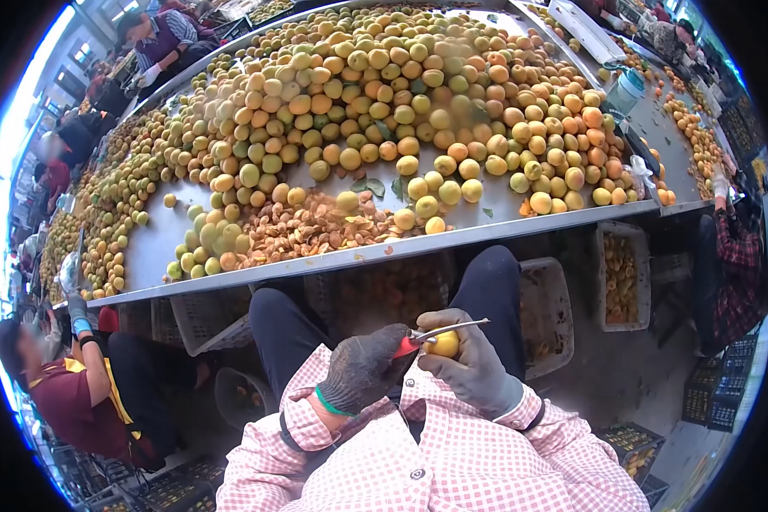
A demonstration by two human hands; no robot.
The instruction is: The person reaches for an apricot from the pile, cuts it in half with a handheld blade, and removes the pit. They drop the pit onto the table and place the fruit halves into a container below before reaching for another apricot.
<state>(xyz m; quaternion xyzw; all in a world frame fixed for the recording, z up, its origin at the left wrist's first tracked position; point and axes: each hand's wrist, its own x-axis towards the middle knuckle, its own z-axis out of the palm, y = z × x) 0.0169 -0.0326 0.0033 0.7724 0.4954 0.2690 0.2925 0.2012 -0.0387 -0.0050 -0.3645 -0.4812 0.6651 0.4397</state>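
My left hand (363, 369), in a dark knit glove with a green cuff, is closed around a red-handled cutting tool (408, 345). The tool's thin, slightly curved metal end lies across a yellow apricot (443, 345). In a grey glove, my right hand (478, 365) grips that apricot, fingers bent around it and partly hiding it. Both hands are close together in front of my checked shirt, above my lap. Whether the metal has cut into the fruit I cannot tell.
A metal table (166, 226) ahead carries many whole apricots (358, 85) and a pile of brown pits (316, 226). Crates (548, 316) stand below its edge. At left sits a person in a maroon shirt (68, 401); another, in plaid (736, 273), is at right.
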